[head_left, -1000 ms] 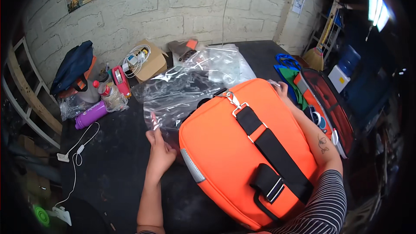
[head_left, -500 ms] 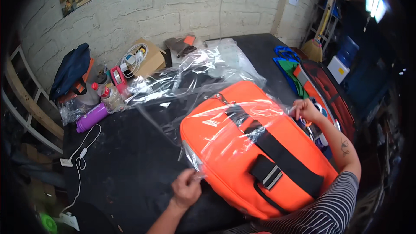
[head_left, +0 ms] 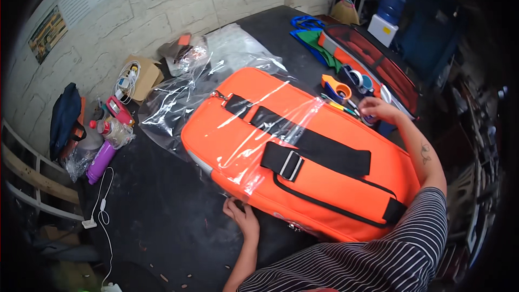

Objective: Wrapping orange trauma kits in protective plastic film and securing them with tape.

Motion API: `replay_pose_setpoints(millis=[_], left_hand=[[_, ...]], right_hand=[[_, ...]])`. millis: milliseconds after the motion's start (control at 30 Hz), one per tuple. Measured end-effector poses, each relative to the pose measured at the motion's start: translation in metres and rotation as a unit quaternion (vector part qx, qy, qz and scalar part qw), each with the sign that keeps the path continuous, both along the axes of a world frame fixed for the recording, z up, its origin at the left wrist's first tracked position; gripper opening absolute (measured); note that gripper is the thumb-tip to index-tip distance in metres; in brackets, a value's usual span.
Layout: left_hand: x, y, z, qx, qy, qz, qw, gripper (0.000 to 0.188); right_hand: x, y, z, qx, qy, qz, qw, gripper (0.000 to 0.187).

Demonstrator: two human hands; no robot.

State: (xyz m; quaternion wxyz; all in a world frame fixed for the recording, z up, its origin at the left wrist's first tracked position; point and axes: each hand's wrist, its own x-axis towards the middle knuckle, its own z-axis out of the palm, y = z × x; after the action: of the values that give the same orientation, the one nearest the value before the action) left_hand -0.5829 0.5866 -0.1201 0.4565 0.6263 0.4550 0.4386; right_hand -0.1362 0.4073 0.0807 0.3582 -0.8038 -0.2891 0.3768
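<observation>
A bright orange bag (head_left: 346, 205) with black straps and a metal buckle lies flat before me. A clear plastic bag (head_left: 167, 111) covers its far-left half, the open edge crossing the orange front. At the near-left side, my left hand (head_left: 244, 220) is closed at the plastic's edge, fingertips partly hidden against the orange bag's side. Beyond the right edge, my right hand (head_left: 381, 110) has its fingers loosely bent, apart from the plastic. Close to it are an orange-and-blue tape dispenser (head_left: 336, 88), tape rolls (head_left: 366, 83) and several pens (head_left: 338, 106).
An open orange-and-black bag (head_left: 373, 59) stands at the far right beside green and blue cloth (head_left: 319, 46). Along the wall are a cardboard box (head_left: 146, 75) with a coiled white cable (head_left: 127, 84), and a purple bottle (head_left: 101, 162). A white cord (head_left: 104, 216) crosses the black table (head_left: 157, 221).
The plastic reaches further down over the orange bag. My right hand has come away from the plastic's edge, and my left hand stays at the near edge. The view has shifted.
</observation>
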Motion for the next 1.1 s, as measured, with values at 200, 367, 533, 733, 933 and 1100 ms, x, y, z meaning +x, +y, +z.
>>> replay_pose_setpoints(millis=[200, 367, 533, 733, 933, 1100], left_hand=[[0.042, -0.029, -0.008, -0.061, -0.123, 0.080, 0.987, 0.037], [0.087, 0.024, -0.026, -0.034, -0.225, 0.101, 0.969, 0.029], [0.100, 0.180, -0.022, -0.116, -0.269, 0.018, 0.956, 0.013], [0.089, 0.265, -0.052, -0.148, -0.248, -0.125, 0.949, 0.013], [0.085, 0.258, -0.080, 0.058, -0.049, -0.117, 0.990, 0.015], [0.062, 0.286, -0.091, 0.075, -0.050, -0.017, 0.996, 0.025]], right_hand=[[-0.030, -0.184, -0.037, -0.161, 0.242, -0.084, 0.953, 0.069], [-0.059, -0.167, -0.017, -0.112, 0.319, -0.141, 0.930, 0.071], [-0.104, -0.088, -0.002, -0.104, 0.262, -0.039, 0.959, 0.065], [-0.101, -0.056, -0.012, -0.168, 0.174, 0.179, 0.954, 0.043], [0.005, 0.067, -0.100, 0.047, -0.185, -0.016, 0.981, 0.043], [0.006, 0.197, -0.146, 0.278, -0.284, -0.039, 0.917, 0.058]])
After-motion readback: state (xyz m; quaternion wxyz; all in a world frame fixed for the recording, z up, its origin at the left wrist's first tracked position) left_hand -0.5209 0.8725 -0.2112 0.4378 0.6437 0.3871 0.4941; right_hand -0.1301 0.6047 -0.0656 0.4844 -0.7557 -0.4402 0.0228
